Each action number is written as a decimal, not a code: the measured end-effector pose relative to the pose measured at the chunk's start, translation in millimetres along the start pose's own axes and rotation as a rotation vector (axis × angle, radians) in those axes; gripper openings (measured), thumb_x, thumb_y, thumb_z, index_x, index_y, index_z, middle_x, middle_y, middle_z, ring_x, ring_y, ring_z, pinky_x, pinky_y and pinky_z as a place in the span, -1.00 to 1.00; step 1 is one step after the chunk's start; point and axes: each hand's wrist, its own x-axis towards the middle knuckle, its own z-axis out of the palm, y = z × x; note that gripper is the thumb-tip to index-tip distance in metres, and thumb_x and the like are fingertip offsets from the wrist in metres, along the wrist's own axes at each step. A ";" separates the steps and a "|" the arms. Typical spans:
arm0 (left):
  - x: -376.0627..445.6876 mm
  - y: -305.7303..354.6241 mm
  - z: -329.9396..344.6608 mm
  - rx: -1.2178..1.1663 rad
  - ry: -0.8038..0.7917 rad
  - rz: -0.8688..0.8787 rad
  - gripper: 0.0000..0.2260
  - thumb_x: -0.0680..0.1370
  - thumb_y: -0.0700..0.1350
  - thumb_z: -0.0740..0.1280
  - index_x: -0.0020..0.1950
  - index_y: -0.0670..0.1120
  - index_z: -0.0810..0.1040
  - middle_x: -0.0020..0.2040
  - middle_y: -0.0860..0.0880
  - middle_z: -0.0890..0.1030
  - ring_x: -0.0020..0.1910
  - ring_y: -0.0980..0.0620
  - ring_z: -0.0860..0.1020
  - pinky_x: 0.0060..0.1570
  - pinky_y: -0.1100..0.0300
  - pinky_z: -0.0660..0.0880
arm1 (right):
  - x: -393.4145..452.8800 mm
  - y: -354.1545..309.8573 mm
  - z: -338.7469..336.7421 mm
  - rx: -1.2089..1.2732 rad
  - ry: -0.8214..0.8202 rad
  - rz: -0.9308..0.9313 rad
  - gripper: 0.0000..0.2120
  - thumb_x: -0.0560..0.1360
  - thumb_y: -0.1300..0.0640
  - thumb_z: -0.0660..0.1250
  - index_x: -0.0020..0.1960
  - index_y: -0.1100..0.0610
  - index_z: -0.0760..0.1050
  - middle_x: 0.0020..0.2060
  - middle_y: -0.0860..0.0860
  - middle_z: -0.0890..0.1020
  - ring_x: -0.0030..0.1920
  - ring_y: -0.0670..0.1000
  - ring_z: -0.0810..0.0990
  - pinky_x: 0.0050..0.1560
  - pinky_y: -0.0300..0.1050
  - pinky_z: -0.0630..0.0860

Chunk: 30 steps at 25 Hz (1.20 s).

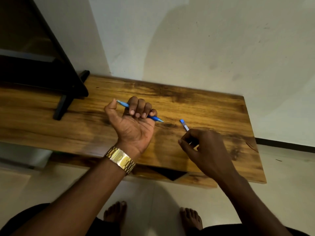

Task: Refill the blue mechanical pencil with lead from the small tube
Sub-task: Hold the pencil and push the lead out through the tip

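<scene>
My left hand (134, 121) is palm-up over the wooden table (213, 108), fingers curled round the blue mechanical pencil (156, 118). The pencil lies across the fist, its tip pointing right and its cap end under my thumb. My right hand (202, 147) hovers to the right and pinches the lower end of the small lead tube (184, 125), a clear tube with a blue cap that points up and to the left. The tube's end is about a hand's width from the pencil tip.
A black stand (68, 99) rests on the table at the left, under a dark frame. White walls meet behind the table. A gold watch (121, 159) is on my left wrist. My bare feet (117, 213) stand on the pale floor below the table's front edge.
</scene>
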 end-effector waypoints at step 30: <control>-12.3 5.8 -3.0 0.051 -0.042 -0.027 -0.47 0.71 0.30 0.03 -0.35 0.03 0.27 -0.37 0.05 0.13 -0.34 0.07 0.13 -0.26 0.13 0.22 | -4.8 -6.5 14.6 -0.067 -0.102 -0.052 -0.93 0.64 0.03 0.50 0.05 0.01 0.74 -0.19 -0.29 0.61 -0.16 -0.20 0.68 -0.05 -0.47 0.42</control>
